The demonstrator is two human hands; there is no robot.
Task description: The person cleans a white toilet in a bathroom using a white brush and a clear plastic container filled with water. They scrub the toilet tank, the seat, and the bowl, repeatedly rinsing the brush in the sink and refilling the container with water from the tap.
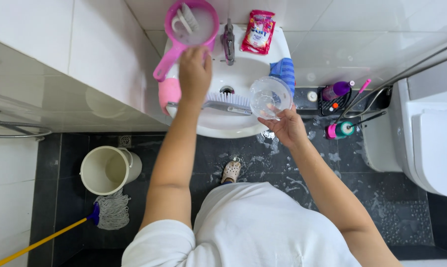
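On the wet dark floor (381,198) at far left lie a mop (109,210) with a yellow handle and, just beside it, an upright cream bin (107,169). Above them the white sink (243,74) hangs on the tiled wall. The left hand (194,74) reaches over the basin toward the pink dipper (191,24), which sits on the sink's back left corner with soapy water and a small brush inside; its fingers curl downward just below the dipper's rim, but I cannot tell whether they grip it or only touch it. A long scrub brush (228,103) lies across the basin, the tap (228,42) stands behind it, and a red sachet (258,31) rests on the back ledge. The right hand (285,127) holds a clear bowl (269,96) over the sink's right edge, fingers clasped on its lower rim, the bowl tilted toward the camera, with a blue cloth (285,71) behind it. Further right stand a purple bottle (336,90) and a toilet (431,143). The step looks like washing the bowl; pouring from the dipper would call for a firm grip on it and the bowl kept over the basin
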